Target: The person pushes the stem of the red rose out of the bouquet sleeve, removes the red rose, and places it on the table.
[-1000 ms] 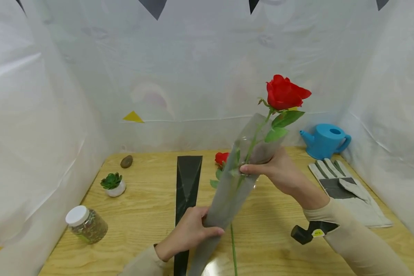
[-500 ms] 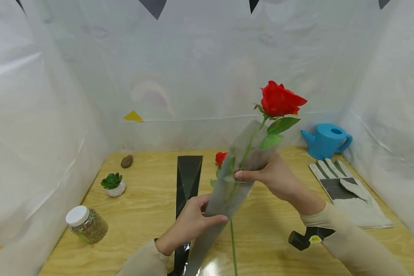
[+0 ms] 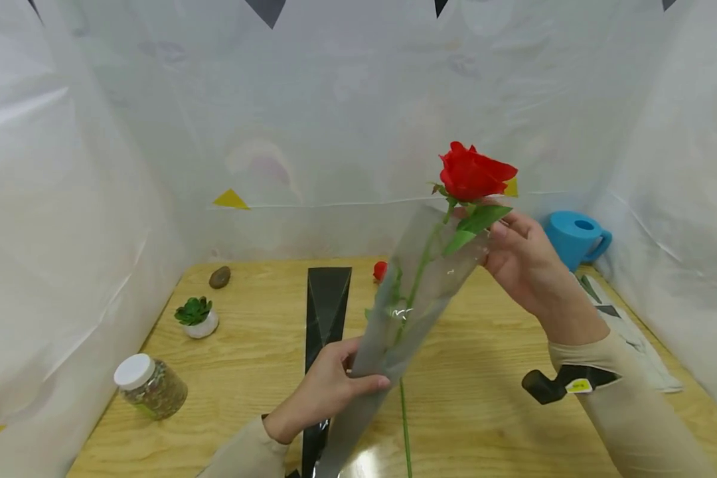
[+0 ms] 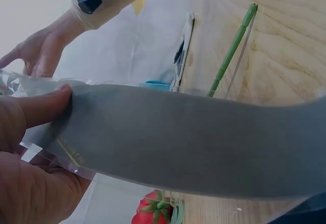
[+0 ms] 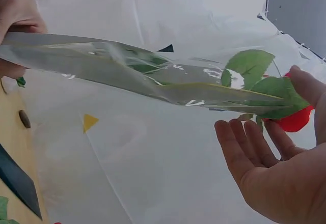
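Note:
A red rose (image 3: 477,174) with green leaves (image 5: 270,94) stands in a grey, clear-fronted flower sleeve (image 3: 388,352), its bloom above the sleeve's mouth. The sleeve leans up to the right. My left hand (image 3: 331,386) pinches its lower part, thumb in front and fingers behind. At the sleeve's mouth, just under the bloom, is my right hand (image 3: 528,265). In the right wrist view its thumb and fingers are spread apart around the leaves and sleeve edge, without a visible grip. Behind the sleeve, a second rose (image 3: 380,271) lies on the table, partly hidden.
A black flower sleeve (image 3: 328,299) lies left of the second rose. At the left are a stone (image 3: 220,277), a potted succulent (image 3: 197,317) and a white-lidded jar (image 3: 152,388). A blue watering can (image 3: 576,240) and a work glove (image 3: 645,352) are at the right.
My right hand has let go of the sleeve's middle and moved up and right to its mouth. The rose and sleeve have shifted slightly left; my left hand still holds low down.

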Demonstrator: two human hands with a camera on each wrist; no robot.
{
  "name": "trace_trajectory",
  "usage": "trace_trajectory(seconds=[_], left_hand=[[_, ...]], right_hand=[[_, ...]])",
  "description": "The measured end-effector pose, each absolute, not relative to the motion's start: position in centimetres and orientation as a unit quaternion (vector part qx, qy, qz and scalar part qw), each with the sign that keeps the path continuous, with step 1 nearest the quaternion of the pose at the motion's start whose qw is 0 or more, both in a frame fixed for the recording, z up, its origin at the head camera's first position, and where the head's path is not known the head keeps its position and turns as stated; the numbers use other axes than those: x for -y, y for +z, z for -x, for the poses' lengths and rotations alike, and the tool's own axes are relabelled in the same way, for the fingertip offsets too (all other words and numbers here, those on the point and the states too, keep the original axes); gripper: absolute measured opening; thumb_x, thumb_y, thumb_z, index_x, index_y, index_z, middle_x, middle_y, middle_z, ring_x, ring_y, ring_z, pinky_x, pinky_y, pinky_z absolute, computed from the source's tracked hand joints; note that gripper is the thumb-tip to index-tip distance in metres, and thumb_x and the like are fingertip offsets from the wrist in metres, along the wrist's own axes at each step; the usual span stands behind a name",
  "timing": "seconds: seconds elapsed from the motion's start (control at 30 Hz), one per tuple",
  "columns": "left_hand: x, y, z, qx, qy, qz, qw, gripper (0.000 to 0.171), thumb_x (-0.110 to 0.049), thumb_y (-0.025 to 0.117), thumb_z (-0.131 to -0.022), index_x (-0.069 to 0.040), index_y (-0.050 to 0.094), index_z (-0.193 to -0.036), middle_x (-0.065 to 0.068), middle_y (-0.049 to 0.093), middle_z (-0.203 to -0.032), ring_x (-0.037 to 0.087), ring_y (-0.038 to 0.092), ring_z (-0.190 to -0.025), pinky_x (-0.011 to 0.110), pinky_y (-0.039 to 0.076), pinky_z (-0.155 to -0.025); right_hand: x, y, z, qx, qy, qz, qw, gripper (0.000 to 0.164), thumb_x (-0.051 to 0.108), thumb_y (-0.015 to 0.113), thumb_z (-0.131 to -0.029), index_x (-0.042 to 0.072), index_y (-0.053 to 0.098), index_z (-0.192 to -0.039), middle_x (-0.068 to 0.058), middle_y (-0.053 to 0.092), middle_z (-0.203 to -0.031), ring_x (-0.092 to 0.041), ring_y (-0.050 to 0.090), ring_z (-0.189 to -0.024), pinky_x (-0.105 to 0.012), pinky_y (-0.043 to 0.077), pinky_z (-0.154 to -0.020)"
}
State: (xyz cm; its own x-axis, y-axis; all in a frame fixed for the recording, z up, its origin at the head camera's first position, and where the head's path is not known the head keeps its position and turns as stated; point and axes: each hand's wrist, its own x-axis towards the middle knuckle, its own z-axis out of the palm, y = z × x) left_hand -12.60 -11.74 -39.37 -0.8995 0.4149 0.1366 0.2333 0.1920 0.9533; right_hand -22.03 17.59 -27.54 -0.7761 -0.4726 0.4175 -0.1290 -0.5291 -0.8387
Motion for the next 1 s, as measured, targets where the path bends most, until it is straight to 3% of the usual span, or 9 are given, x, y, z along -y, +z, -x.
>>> trace_trajectory(seconds=[0.3,0.47,0.57,0.77,1.0], left_hand=[[12.3,-39.1,12.7,-0.776,0.574,-0.246,0.089,0.046,-0.015,0.082,-0.083,-0.014,0.067,-0.126,-0.002,0.069,-0.112,0.014,0.066,-0.097,0.031,0.054,-0.077],[12.5,-39.0,12.6,-0.786,0.56,-0.245,0.093,0.049,-0.017,0.081,-0.083,-0.016,0.065,-0.129,-0.004,0.068,-0.115,0.013,0.065,-0.099,0.03,0.054,-0.078],[12.5,-39.1,12.6,-0.788,0.558,-0.244,0.092,0.05,-0.016,0.081,-0.084,-0.016,0.064,-0.131,-0.002,0.068,-0.116,0.013,0.065,-0.101,0.03,0.054,-0.078],[12.5,-39.2,12.4,-0.79,0.556,-0.243,0.089,0.046,-0.014,0.08,-0.084,-0.013,0.066,-0.128,0.002,0.068,-0.115,0.015,0.066,-0.1,0.028,0.054,-0.077],[12.4,-39.4,12.2,-0.788,0.561,-0.238,0.091,0.039,-0.012,0.081,-0.084,-0.013,0.069,-0.121,0.002,0.07,-0.112,0.014,0.066,-0.097,0.027,0.054,-0.074]], right_hand=[[-18.8,-27.0,22.9,-0.419,-0.834,0.319,0.163,0.034,0.007,0.044,-0.105,-0.004,0.051,-0.136,-0.018,0.058,-0.131,-0.027,0.054,-0.121,-0.034,0.05,-0.093],[-19.0,-26.7,22.9,-0.406,-0.837,0.317,0.187,0.037,-0.004,0.041,-0.103,-0.003,0.04,-0.14,-0.019,0.058,-0.128,-0.027,0.059,-0.111,-0.031,0.054,-0.085],[-19.0,-26.6,22.9,-0.417,-0.834,0.318,0.172,0.04,-0.006,0.041,-0.103,-0.002,0.036,-0.142,-0.017,0.056,-0.13,-0.026,0.06,-0.11,-0.031,0.054,-0.083],[-19.0,-26.5,22.6,-0.453,-0.819,0.322,0.141,0.047,-0.008,0.044,-0.101,0.0,0.033,-0.145,-0.015,0.049,-0.138,-0.027,0.051,-0.121,-0.03,0.048,-0.094],[-19.0,-26.5,22.2,-0.462,-0.817,0.319,0.133,0.046,-0.01,0.045,-0.099,0.0,0.039,-0.144,-0.014,0.047,-0.141,-0.027,0.049,-0.124,-0.031,0.047,-0.096]])
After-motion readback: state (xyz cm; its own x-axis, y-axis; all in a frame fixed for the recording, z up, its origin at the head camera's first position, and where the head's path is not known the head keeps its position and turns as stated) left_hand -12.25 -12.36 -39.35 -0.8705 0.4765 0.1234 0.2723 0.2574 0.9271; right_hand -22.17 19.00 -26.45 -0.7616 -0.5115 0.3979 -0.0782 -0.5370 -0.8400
